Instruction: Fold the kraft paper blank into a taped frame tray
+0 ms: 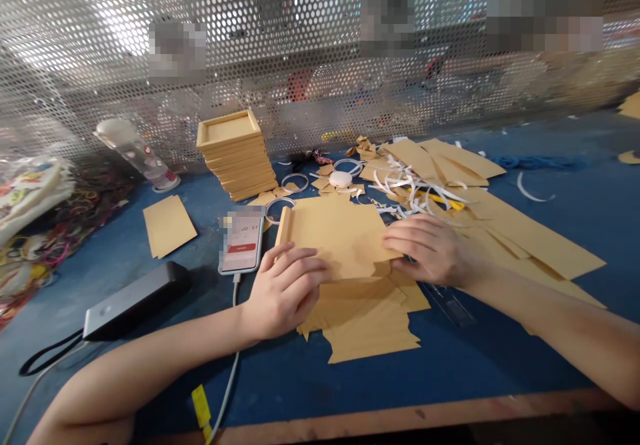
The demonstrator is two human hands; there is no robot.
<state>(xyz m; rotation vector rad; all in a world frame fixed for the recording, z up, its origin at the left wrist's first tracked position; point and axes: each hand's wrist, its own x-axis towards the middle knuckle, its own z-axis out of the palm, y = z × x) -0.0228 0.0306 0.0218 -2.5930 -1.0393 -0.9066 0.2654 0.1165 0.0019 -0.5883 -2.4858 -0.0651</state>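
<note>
On the blue table, straight in front of the person, the brown card piece lies between both hands, above a loose pile of brown sheets, and its left border is standing up as a narrow folded wall. The left hand has its fingers bent and close together over the near left corner, perhaps so that the card cannot slide; its thumb is hidden, so I cannot tell if it pinches from below. The right hand holds the right edge more clearly — fingers above, thumb under, with almost no gap except the card itself. Holding it from two opposite sides probably keeps the card flat and steady. Behind the hands, the finished-looking trays stand in one leaning stack, maybe to save space. White strips lie curled beyond the right hand, and larger brown sheets spread at the right, within easy reach, it seems. The phone rests near the left hand with its cable plugged in, and a dark power bank lies farther left — apart from the card, presumably for not disturbing the hands.
</note>
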